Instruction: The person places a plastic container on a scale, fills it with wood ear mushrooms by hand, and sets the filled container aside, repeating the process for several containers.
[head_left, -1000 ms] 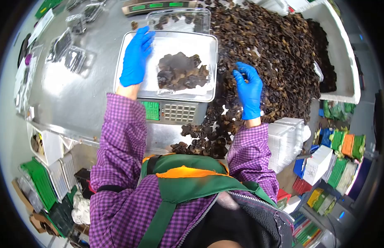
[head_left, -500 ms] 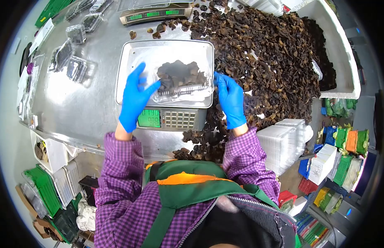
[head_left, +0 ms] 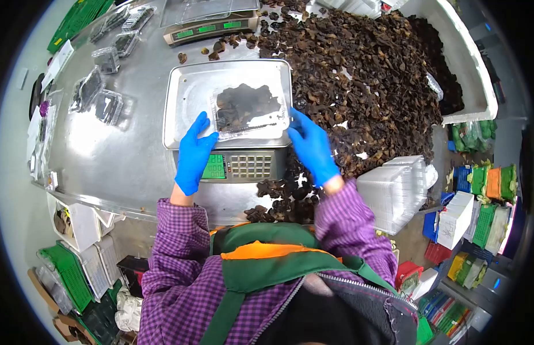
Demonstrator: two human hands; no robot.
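Note:
A clear plastic clamshell box (head_left: 245,109) with dark, dried wood-ear-like pieces inside sits at a slight tilt over the metal pan (head_left: 183,92) of a scale (head_left: 273,165). Its clear lid appears to lie over the pieces. At the box's near left corner is my left hand (head_left: 194,152) in a blue glove, thumb and fingers closed around the edge. My right hand (head_left: 313,144), also gloved, grips the right edge, with its fingertips partly hidden. The scale's green display is partly covered by my left hand.
A wide heap of dark dried pieces (head_left: 359,86) covers the table's right side, beside a white foam bin (head_left: 474,75). Stacked clear boxes (head_left: 391,192) stand at the near right. Filled boxes (head_left: 107,106) lie at left; a second scale (head_left: 212,29) stands behind.
The box's clear lid now appears to lie over the dark pieces. My left hand has moved down and closed in from spread fingers; my right hand has shifted slightly down and left.

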